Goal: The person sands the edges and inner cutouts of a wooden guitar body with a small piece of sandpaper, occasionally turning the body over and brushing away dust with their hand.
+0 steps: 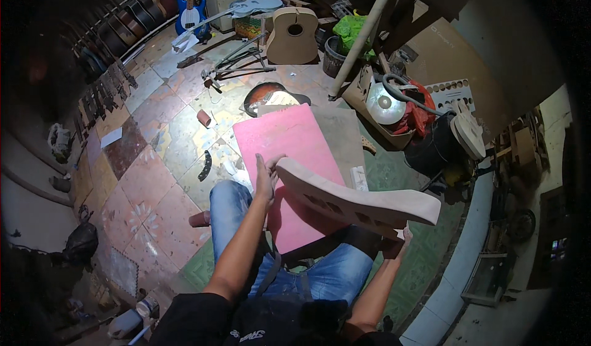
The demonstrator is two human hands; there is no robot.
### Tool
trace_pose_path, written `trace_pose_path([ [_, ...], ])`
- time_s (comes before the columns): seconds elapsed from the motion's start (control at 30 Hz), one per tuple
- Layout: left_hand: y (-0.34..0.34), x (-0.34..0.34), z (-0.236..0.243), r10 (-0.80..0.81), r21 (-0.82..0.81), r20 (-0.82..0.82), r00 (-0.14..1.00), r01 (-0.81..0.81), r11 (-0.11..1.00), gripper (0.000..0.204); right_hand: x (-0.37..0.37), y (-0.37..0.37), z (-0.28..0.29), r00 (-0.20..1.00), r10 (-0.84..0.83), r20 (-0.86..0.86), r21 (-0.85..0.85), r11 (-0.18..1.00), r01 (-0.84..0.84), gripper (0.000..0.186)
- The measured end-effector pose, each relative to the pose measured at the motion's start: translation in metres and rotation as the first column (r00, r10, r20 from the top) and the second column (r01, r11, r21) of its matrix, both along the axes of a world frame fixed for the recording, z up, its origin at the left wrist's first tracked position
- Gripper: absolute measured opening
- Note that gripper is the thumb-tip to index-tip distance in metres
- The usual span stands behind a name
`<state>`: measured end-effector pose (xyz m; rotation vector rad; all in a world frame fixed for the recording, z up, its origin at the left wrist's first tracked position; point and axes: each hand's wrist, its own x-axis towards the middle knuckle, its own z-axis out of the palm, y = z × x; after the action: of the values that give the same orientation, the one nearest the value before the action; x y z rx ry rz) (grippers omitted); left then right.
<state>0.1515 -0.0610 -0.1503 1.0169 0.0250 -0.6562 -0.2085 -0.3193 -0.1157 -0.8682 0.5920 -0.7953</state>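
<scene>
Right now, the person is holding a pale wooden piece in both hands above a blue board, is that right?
Not quite: the board is pink, not blue, as the head view shows. The pale wooden piece is indeed held above it, by the left hand and right hand.

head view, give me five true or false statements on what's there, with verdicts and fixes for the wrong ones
1. Both the left hand and the right hand hold the pale guitar body. True.
2. The board below it is blue. False: it is pink.
3. A blue guitar stands upright toward the back left. True.
4. The green bag lies beside the left knee. False: it sits at the dark bin, toward the back.
5. The acoustic guitar body at the back has a round hole. True.
</scene>
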Motion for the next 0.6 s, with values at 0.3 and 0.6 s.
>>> trace_pose_path([
  [0.3, -0.016, -0.058, -0.082, -0.271, -0.193, -0.46, 0.846, 0.202, 0.96, 0.108, -0.002, -0.008, -0.001, 0.977, -0.118, -0.18, 0.094, 0.986, 0.136, 0.046],
  [0.6, 0.009, -0.037, -0.036, -0.041, -0.027, -0.092, 0.995, 0.039, 0.999, 0.1, 0.033, 0.02, 0.026, 0.999, -0.052, 0.013, 0.297, 0.954, 0.046, 0.049],
])
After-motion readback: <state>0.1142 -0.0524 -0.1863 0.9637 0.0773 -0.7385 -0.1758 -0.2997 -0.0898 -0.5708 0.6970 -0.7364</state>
